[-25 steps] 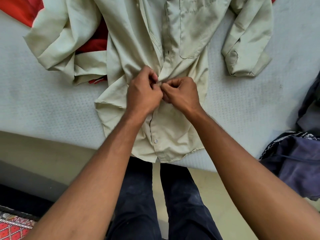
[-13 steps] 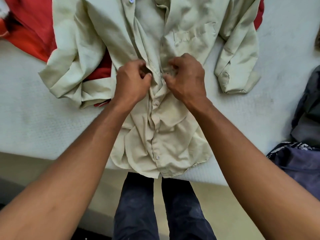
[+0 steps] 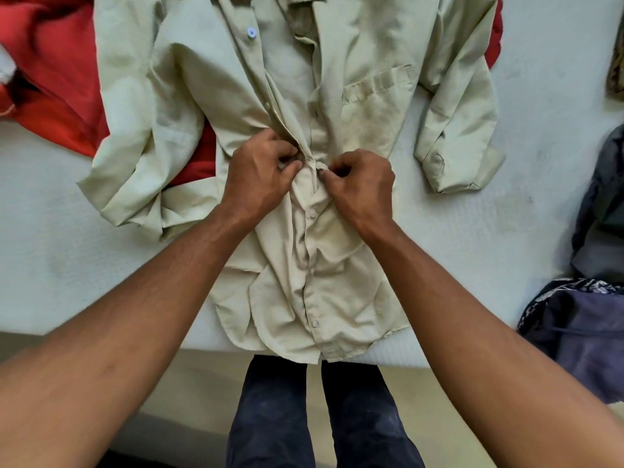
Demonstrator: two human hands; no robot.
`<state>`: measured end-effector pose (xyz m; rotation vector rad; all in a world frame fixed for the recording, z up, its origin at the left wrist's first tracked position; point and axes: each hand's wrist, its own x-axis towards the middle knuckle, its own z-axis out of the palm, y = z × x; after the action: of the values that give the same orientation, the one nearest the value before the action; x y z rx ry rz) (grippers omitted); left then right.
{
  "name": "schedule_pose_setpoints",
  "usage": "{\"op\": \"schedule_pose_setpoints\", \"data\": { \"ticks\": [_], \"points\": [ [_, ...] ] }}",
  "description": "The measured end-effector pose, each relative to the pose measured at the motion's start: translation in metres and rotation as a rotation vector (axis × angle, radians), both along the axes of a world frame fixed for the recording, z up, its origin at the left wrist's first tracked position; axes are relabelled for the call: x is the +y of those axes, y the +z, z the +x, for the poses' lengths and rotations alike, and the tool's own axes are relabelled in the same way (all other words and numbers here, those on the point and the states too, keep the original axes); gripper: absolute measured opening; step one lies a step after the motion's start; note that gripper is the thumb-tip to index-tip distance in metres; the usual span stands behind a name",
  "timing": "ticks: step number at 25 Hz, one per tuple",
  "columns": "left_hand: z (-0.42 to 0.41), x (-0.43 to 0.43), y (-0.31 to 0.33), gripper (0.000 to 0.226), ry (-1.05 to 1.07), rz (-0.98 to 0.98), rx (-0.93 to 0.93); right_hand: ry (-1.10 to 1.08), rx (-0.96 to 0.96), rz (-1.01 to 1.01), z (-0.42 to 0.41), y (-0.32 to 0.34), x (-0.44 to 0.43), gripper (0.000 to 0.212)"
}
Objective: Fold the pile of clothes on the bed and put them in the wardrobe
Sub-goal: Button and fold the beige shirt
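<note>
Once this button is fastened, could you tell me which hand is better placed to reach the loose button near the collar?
Probably the left hand: it pinches the shirt edge that carries that button, further up. The right hand grips the opposite edge.

Collar of shirt (image 3: pixel 368 113) past top edge; red cloth (image 3: pixel 57 82) partly beneath.

Beige shirt (image 3: pixel 368 106): long-sleeved, face up on bed (image 3: pixel 67 265), creased; buttoned below hands, open above. L hand (image 3: pixel 260 177) and R hand (image 3: pixel 361 187) pinch placket mid-front. Red garment (image 3: pixel 57 79) partly under shirt, upper left of hands. Dark clothes (image 3: pixel 580 332) well right of R hand.
</note>
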<state>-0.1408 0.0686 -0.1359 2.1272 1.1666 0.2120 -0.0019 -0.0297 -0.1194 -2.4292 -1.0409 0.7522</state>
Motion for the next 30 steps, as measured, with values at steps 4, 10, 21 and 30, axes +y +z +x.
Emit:
{"op": "schedule_pose_setpoints", "data": {
  "ticks": [4,10,21,30],
  "points": [
    [0.000,0.004,0.001,0.019,0.074,-0.093,-0.044,-0.247,0.214,0.259,0.000,0.009,-0.002,0.010],
    [0.000,0.010,0.003,0.014,0.223,-0.296,-0.094,-0.294,0.420,0.328,-0.025,-0.001,0.002,0.015],
    [0.002,-0.007,-0.001,0.022,0.144,-0.115,-0.081,-0.260,0.353,0.299,-0.028,-0.022,0.004,0.016],
    [0.014,-0.008,0.005,0.015,0.288,-0.253,-0.025,-0.602,0.736,0.362,-0.019,-0.023,0.007,0.019]
  ]
}}
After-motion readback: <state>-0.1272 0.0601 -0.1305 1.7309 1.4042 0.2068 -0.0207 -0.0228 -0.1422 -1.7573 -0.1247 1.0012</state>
